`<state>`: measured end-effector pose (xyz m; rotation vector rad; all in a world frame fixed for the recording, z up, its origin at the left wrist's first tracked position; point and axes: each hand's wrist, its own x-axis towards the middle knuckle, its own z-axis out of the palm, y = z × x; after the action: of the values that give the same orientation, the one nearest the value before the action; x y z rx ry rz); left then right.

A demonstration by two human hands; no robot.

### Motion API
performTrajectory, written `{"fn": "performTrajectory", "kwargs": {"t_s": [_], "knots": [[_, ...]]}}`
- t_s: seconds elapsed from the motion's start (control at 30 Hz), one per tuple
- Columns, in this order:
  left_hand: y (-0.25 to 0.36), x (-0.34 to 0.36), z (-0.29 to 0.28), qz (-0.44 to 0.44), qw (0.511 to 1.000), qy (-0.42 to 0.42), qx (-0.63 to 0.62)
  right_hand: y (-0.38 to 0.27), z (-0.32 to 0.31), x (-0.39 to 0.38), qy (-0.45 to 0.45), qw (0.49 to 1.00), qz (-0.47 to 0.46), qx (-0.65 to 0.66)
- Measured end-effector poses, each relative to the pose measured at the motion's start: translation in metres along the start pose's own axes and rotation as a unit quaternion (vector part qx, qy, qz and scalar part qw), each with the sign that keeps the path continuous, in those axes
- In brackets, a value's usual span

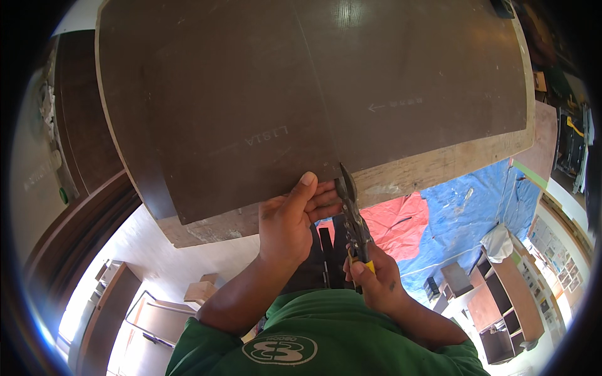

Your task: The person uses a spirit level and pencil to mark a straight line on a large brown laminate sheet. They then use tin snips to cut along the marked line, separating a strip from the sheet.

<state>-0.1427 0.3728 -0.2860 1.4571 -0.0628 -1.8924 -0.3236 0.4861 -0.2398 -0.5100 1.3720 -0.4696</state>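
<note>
A large dark brown sheet (232,94), thin like laminate, lies over a wooden board (439,164). Chalk-like marks and a thin pale line run across its face, the line coming down towards the near edge. My left hand (285,219) pinches that near edge, thumb on top and fingers underneath. In my right hand (376,279) are tin snips with yellow on the handles (354,219), gripped by those handles. Their blades point away from me and meet the sheet's edge just right of my left fingers, near the end of the line.
Blue tarp (451,213) and a red sheet (398,225) cover the floor beyond the board's near edge. Wooden shelving (501,307) stands at lower right. A metal-framed piece (157,319) and a small wooden box (200,289) are at lower left. Dark panels (88,119) lean at the left.
</note>
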Motion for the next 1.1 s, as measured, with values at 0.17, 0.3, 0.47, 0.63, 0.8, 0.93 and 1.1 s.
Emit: {"fn": "performTrajectory", "kwargs": {"t_s": [0.17,0.3,0.47,0.63,0.8,0.93,1.1], "knots": [[0.0005,-0.0019,0.0025,0.001,1.0,0.004,-0.006,-0.0008,0.0005,-0.0008,-0.001,1.0,0.001,0.008],[0.0015,-0.0026,0.0038,-0.003,1.0,0.007,-0.001,-0.0019,0.0012,-0.0024,-0.002,1.0,0.006,0.012],[0.0014,-0.0028,0.0027,0.0,1.0,0.001,-0.003,-0.0027,0.0008,-0.0034,-0.002,1.0,0.006,0.005],[0.0031,-0.0027,0.0031,-0.003,1.0,0.009,-0.023,-0.0043,0.0011,-0.0035,-0.004,1.0,0.004,-0.002],[0.0073,-0.0023,0.0046,0.014,1.0,0.007,-0.009,-0.0078,-0.0018,-0.0064,0.0,1.0,0.007,-0.022],[0.0056,-0.0059,0.0069,0.053,0.991,0.059,0.106,-0.0072,-0.0021,-0.0092,0.002,1.0,0.006,-0.023],[0.0063,-0.0045,0.0038,0.07,0.988,0.061,0.122,-0.0072,-0.0028,-0.0088,-0.009,1.0,0.015,-0.014]]}}
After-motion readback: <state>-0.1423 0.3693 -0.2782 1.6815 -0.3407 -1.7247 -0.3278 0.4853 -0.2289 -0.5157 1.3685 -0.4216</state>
